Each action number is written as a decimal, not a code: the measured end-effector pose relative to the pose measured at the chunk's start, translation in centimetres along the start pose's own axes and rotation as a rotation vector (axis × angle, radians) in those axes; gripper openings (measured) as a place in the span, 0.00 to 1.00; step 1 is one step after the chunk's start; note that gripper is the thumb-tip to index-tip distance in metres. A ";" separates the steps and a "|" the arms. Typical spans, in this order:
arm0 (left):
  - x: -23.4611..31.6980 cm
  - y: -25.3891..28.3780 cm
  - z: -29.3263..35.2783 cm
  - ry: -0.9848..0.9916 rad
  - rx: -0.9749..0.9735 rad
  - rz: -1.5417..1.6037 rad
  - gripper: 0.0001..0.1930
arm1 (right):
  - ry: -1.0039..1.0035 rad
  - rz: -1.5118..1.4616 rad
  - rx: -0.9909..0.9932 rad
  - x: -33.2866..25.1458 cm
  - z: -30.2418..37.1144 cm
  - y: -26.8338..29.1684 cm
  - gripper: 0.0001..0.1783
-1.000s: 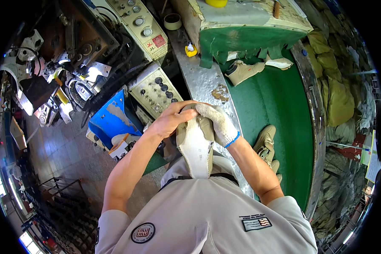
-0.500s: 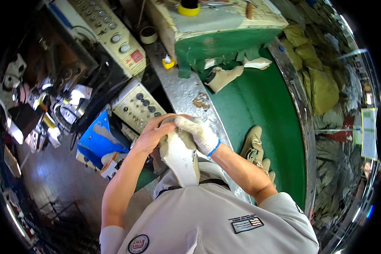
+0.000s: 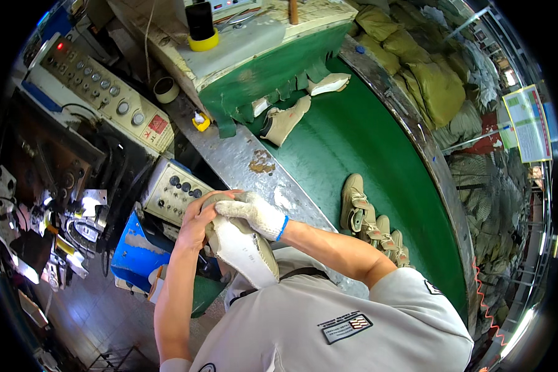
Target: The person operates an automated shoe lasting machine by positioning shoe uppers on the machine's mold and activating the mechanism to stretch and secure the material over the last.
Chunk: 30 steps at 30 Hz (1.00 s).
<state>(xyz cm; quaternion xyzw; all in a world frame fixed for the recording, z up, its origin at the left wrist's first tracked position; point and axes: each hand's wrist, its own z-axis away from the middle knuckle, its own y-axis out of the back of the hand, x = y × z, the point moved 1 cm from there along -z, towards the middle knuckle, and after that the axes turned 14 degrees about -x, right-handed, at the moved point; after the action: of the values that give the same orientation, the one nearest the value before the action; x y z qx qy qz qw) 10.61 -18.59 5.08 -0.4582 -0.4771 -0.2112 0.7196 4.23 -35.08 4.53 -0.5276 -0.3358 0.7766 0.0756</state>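
A beige shoe upper (image 3: pixel 247 253) is held in front of my waist, its white underside facing up and its near end by my shirt. My bare left hand (image 3: pixel 195 218) is closed around the far end from the left. My right hand (image 3: pixel 254 214), in a white knitted glove with a blue cuff edge, is closed over the same end from the right. The fingers of both hands meet there, and some fingertips are hidden behind the upper.
A metal ledge (image 3: pixel 229 158) runs beside a green surface (image 3: pixel 378 149) holding several beige shoes (image 3: pixel 356 201) and a loose upper (image 3: pixel 286 121). To the left are a control box (image 3: pixel 178 188), a blue machine part (image 3: pixel 136 248) and machinery (image 3: pixel 68 229). A yellow-capped small bottle (image 3: pixel 201 121) stands on the ledge.
My view has turned, so the surroundings sit differently in the picture. Both hands keep hold of the shoe upper, which now appears further left and more tilted.
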 end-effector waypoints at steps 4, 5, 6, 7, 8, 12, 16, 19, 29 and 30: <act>0.1 -0.1 -0.4 -0.015 -0.044 0.056 0.20 | 0.024 0.110 0.046 0.0 0.1 0.3 0.24; 0.0 -0.2 -0.5 -0.016 -0.051 0.058 0.21 | 0.026 0.126 0.046 0.0 0.1 0.4 0.25; 0.0 -0.1 -0.5 -0.026 -0.070 0.073 0.21 | 0.038 0.148 0.044 0.0 0.1 0.6 0.25; -0.1 0.0 -0.6 -0.007 -0.054 0.057 0.22 | 0.022 0.144 0.047 0.1 0.1 0.7 0.25; -0.1 0.0 -0.6 0.002 -0.050 0.055 0.22 | 0.016 0.148 0.050 0.1 0.1 0.8 0.25; -0.4 0.4 -0.9 0.011 -0.042 0.005 0.25 | 0.044 0.065 0.043 0.4 -0.2 1.1 0.21; -0.7 0.6 -1.0 0.016 -0.037 0.002 0.28 | 0.029 0.019 0.051 0.4 -0.2 1.2 0.21; -0.7 0.6 -1.0 0.019 -0.040 0.014 0.28 | 0.028 -0.003 0.054 0.2 -0.1 1.0 0.22; -0.7 0.5 -0.9 0.046 -0.039 0.059 0.19 | 0.052 0.104 -0.109 1.5 1.6 2.3 0.33; -0.8 0.4 -0.8 0.041 -0.056 0.092 0.20 | 0.017 0.136 -0.090 2.1 1.9 2.4 0.37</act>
<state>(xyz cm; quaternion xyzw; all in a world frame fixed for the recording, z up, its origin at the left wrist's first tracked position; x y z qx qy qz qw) 10.91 -19.15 4.08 -0.4953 -0.4347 -0.2007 0.7248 2.21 -36.80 1.92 -0.5586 -0.3333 0.7596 0.0019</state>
